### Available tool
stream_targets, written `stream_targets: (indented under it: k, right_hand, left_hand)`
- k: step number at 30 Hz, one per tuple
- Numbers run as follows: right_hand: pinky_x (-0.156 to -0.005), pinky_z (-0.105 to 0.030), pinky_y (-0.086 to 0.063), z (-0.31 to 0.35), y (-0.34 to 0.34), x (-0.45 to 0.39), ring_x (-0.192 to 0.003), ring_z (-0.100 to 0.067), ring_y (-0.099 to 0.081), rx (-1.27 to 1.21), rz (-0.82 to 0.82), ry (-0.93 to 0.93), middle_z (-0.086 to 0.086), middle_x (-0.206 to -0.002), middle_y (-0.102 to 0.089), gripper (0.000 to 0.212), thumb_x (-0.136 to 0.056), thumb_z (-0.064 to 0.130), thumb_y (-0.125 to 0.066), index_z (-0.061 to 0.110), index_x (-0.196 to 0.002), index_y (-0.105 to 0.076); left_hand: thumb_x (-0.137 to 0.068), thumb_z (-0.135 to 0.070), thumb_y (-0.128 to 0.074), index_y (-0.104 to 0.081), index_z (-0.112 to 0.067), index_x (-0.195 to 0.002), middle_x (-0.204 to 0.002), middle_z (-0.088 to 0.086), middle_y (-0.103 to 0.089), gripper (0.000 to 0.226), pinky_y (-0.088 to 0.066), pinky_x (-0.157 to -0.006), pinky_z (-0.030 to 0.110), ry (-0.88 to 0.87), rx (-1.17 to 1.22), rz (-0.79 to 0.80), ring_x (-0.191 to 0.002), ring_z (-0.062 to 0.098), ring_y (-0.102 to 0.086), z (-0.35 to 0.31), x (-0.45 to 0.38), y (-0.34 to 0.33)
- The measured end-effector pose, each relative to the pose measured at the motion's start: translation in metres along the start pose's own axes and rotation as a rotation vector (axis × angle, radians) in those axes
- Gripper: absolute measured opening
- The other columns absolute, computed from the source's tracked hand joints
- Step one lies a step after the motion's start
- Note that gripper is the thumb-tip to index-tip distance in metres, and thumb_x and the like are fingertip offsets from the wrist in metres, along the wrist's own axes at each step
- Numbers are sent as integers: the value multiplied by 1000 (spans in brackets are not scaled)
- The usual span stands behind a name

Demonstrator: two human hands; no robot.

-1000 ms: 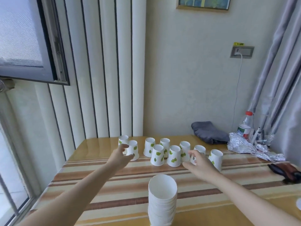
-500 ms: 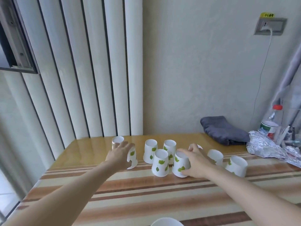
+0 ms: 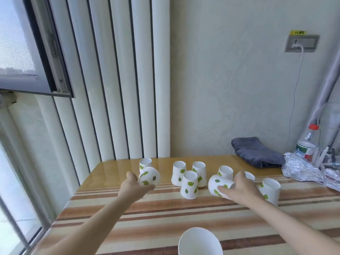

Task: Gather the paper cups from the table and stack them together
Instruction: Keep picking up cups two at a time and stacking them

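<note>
Several white paper cups with green leaf prints stand upside down in a loose row on the striped table (image 3: 165, 214). My left hand (image 3: 135, 187) grips one cup (image 3: 149, 176), lifted and tilted, at the row's left end. My right hand (image 3: 242, 188) holds another cup (image 3: 219, 184) tipped on its side right of centre. An upside-down cup (image 3: 189, 184) stands between my hands, and another (image 3: 269, 188) to the right of my right hand. The top of a cup stack (image 3: 200, 242) shows at the bottom edge.
A folded grey cloth (image 3: 255, 151) lies at the back right by the wall. Crumpled foil (image 3: 305, 170) and a plastic bottle (image 3: 306, 144) crowd the right end. A white cable (image 3: 296, 92) hangs from the wall socket. The table's left edge runs along the window.
Both hands have closed on cups and lifted them off the table, tilting them. The view has shifted, so the cup stack's top shows more at the bottom edge.
</note>
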State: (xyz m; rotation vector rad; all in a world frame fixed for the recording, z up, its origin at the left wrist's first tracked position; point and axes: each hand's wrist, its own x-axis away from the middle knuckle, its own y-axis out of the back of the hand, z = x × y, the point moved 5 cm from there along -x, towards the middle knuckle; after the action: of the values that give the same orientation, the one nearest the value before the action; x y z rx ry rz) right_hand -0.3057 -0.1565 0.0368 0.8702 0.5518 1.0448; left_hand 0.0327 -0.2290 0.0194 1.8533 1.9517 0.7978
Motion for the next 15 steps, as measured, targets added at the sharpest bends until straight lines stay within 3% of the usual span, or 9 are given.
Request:
stream_targets:
  k: [3, 6, 8, 11, 13, 15]
  right_hand:
    - [-65, -38, -56, -20, 17, 36, -76, -28, -66, -780, 104, -298, -11, -90, -63, 44, -80, 41, -73, 8, -103, -53]
    - [-61, -30, -46, -27, 31, 81, -74, -25, -61, -1194, 183, -383, -15, -94, -66, 40, -83, 34, -70, 13, -115, -57]
    - [-69, -31, -46, -27, 37, 113, -78, -25, -61, -1376, 246, -365, -16, -97, -66, 39, -86, 27, -67, 14, -120, -54]
    - [-87, -38, -51, -26, 41, 160, -93, -29, -65, -1503, 337, -329, -19, -122, -64, 51, -83, 19, -67, 13, -131, -51]
    - [-87, -43, -54, -29, 39, 180, -103, -31, -66, -1498, 360, -302, -18, -131, -61, 65, -76, 22, -71, 16, -137, -48]
    - [-82, -42, -53, -31, 36, 196, -105, -29, -65, -1523, 349, -309, -14, -125, -64, 68, -75, 27, -72, 18, -137, -49]
  left_hand:
    - [-79, -31, -77, -55, -1, -115, -113, 21, -64, 52, -57, -93, 42, 224, 669, 167, -100, 29, -65, 13, 42, 3]
    - [-76, -27, -80, -48, 1, -127, -116, 24, -62, 66, -55, -94, 39, 164, 941, 242, -103, 32, -65, 1, 88, 13]
    - [-73, -20, -82, -35, -12, -133, -123, 28, -56, 76, -55, -96, 43, 64, 999, 280, -111, 38, -65, -12, 119, 19]
    - [-80, -8, -77, -19, -39, -129, -119, 20, -60, 82, -55, -92, 41, -153, 909, 301, -110, 34, -66, -36, 167, 30]
    - [-78, -5, -79, -26, -40, -132, -116, 12, -61, 83, -56, -91, 37, -326, 759, 308, -107, 27, -65, -53, 193, 33]
    - [-74, -4, -82, -35, -34, -134, -113, 7, -62, 82, -59, -86, 33, -446, 625, 333, -102, 20, -65, -67, 214, 31]
